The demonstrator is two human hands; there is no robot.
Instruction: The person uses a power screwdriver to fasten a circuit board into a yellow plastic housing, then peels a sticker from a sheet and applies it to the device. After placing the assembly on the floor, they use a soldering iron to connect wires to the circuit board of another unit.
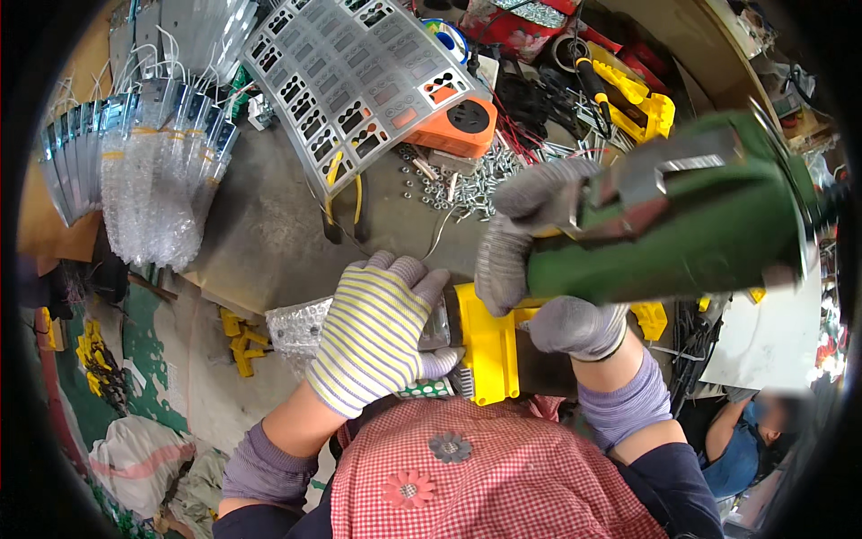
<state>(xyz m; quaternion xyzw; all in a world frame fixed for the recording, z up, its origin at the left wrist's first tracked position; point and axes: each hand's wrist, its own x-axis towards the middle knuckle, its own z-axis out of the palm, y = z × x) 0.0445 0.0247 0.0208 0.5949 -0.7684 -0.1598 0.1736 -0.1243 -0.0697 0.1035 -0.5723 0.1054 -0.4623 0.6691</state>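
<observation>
So the thing in the middle of it all is a yellow plastic piece [489,346], sitting at the near edge of the surface [269,234] right in front of the person. Looks like some kind of housing or bracket, can't say more than that. There's a silvery part [437,325] butted up against its left side.

The left hand [382,334], in a striped yellow-and-white glove, is laid flat over that silvery part and a bubble-wrapped bundle [292,325] next to it, fingers curled down and pressing, not really gripping. My guess is it's there to pin everything so nothing slides around.

The right hand [575,325], grey glove, is closed around the bottom of a big green power tool [682,234] that hangs just above the yellow piece, tilted up to the right. It's blurry, so I can't tell exactly what kind of tool. There's another grey-gloved hand [525,238] wrapped over the tool's front end. Can't tell whose it is; there's a co-worker in blue [732,449] low on the right, so maybe theirs.

Further out: a scatter of small screws [471,184] just behind the tool, handy to grab I guess, yellow-handled pliers [344,202], an orange socket block [460,126] under a grey punched metal panel [346,67], and a row of bagged parts [157,180] stacked on the left. More yellow plastic bits [241,341] lie down on the floor.
</observation>
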